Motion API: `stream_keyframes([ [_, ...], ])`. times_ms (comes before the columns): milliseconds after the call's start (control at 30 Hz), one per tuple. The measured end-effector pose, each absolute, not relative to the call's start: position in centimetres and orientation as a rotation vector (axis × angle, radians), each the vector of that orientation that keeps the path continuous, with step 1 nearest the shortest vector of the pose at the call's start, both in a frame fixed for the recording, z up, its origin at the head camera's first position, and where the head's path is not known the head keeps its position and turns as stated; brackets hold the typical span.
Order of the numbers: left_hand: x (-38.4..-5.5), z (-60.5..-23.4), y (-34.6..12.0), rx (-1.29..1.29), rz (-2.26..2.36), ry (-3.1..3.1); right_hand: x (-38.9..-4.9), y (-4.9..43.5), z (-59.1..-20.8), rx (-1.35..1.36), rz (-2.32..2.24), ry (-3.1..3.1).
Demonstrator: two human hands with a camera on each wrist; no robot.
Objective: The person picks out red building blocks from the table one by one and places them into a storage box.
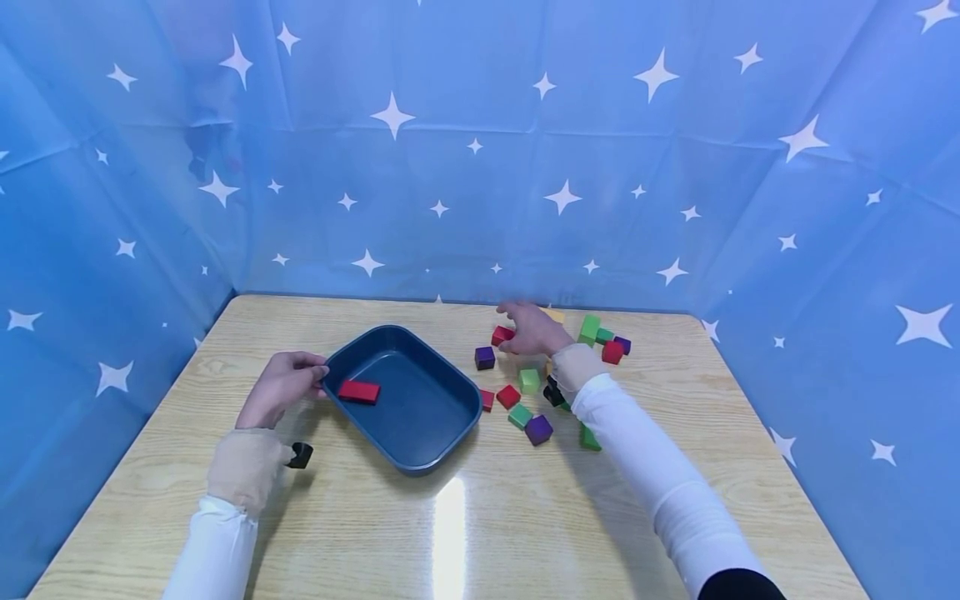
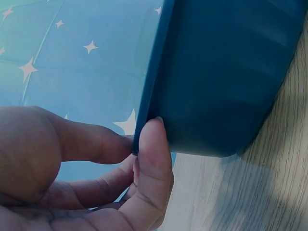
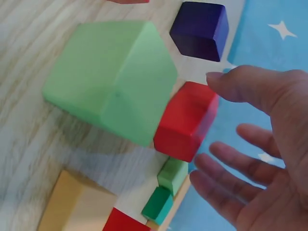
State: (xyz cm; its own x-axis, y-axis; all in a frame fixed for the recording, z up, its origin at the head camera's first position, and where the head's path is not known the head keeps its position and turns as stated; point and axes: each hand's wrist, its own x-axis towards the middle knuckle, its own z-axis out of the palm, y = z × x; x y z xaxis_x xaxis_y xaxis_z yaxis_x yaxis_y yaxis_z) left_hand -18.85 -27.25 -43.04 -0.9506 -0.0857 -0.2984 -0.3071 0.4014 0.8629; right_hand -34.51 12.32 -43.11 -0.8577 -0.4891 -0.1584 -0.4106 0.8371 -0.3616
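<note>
A dark blue rectangular tray (image 1: 420, 421) lies left of centre on the table, with a flat red block (image 1: 358, 392) inside near its left wall. My left hand (image 1: 285, 385) pinches the tray's rim at its left corner; in the left wrist view, thumb and fingers close on the tray's edge (image 2: 216, 77). Over the scattered blocks, my right hand (image 1: 534, 331) reaches with thumb and fingers spread apart around a red block (image 3: 186, 120), holding nothing. Beside that block sit a light green block (image 3: 110, 82) and a dark purple cube (image 3: 199, 31).
Several red, green, purple and yellow blocks lie right of the tray, among them a purple cube (image 1: 538, 430) and a red cube (image 1: 508, 397). More, including a green block (image 1: 589, 329), stand beyond my right wrist. A blue starry curtain (image 1: 465, 167) borders the table.
</note>
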Motion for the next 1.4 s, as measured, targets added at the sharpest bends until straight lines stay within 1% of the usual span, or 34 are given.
stream_keyframes([
  [467, -18.9, -43.0, -27.3, -0.354, 1.568, 2.458, -34.9, 11.7, -44.3, -0.633, -0.419, 2.824],
  [800, -19.0, -43.1, -27.4, -0.337, 1.566, 2.462, -34.7, 11.7, -44.2, -0.608, -0.459, 2.813],
  [1167, -19.1, -43.0, -27.3, -0.347, 1.573, 2.457, -34.8, 12.2, -43.2, -0.669, -0.407, 2.84],
  [1400, -19.0, -43.0, -27.4, -0.348, 1.558, 2.454, -34.3, 11.5, -41.5, -0.767, -0.437, 2.862],
])
